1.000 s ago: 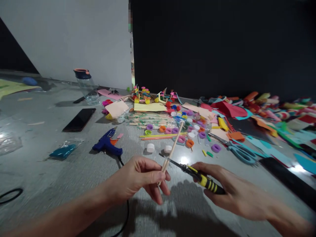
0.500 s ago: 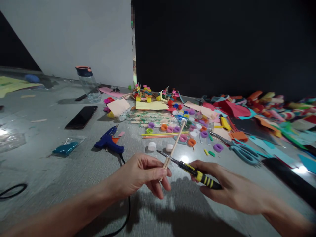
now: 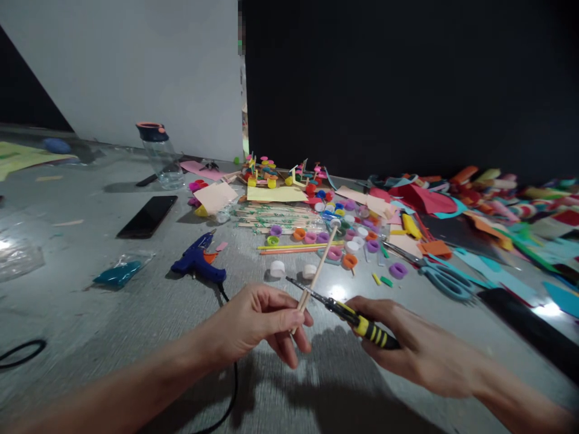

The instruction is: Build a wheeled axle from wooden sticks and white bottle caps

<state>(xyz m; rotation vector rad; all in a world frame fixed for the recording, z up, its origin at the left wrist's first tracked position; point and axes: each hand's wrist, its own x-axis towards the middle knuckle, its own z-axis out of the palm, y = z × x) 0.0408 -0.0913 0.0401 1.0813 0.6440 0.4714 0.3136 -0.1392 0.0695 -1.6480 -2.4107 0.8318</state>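
Observation:
Two thin wooden sticks (image 3: pixel 320 267) are pinched together between the thumb and fingers of my left hand (image 3: pixel 271 319). The longer one slants up and away, and its far end overlaps a small white piece; whether they are joined I cannot tell. In my right hand (image 3: pixel 407 337) are pliers (image 3: pixel 344 310) with yellow-and-black handles. Their slim dark jaws cross the sticks just above my left fingertips. How far the jaws are apart does not show clearly. Two white bottle caps (image 3: pixel 277 269) stand on the table beyond my hands.
A blue glue gun (image 3: pixel 199 259) lies left, its black cord running beneath my left arm. Further left are a phone (image 3: pixel 148 216), a water bottle (image 3: pixel 163 158) and a bag of blue material (image 3: pixel 118 273). Colourful caps, bundled sticks (image 3: pixel 278 215) and blue scissors (image 3: pixel 446 278) spread beyond.
The pliers' handles and my right hand have shifted slightly left and down. My left hand keeps its pinch on the sticks, and the jaws stay across them.

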